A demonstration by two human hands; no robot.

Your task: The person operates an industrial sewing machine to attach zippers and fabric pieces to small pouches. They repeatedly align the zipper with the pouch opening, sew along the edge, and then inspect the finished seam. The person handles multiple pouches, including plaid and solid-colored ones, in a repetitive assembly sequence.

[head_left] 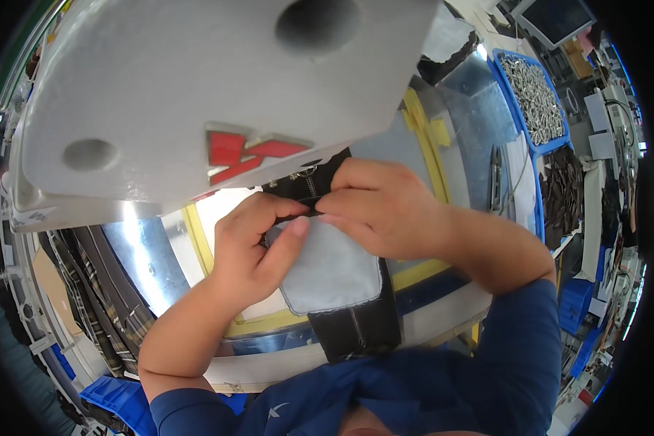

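My left hand [253, 247] and my right hand [381, 207] meet over a black fabric piece [356, 330] with a zipper, right under the grey head of a sewing machine [196, 87]. Both hands pinch the fabric's upper edge by the needle area [305, 182]. A light grey pocket lining [334, 272] lies on top of the black fabric, under my left thumb. The black fabric hangs down over the table's front edge toward my body.
The shiny metal machine bed [145, 254] has yellow tape strips [421, 123] on it. A blue bin of metal parts [534, 98] stands at the right, dark pieces [563, 192] stacked below it. Plaid fabric [87, 291] hangs at the left. A blue crate [116, 400] sits low left.
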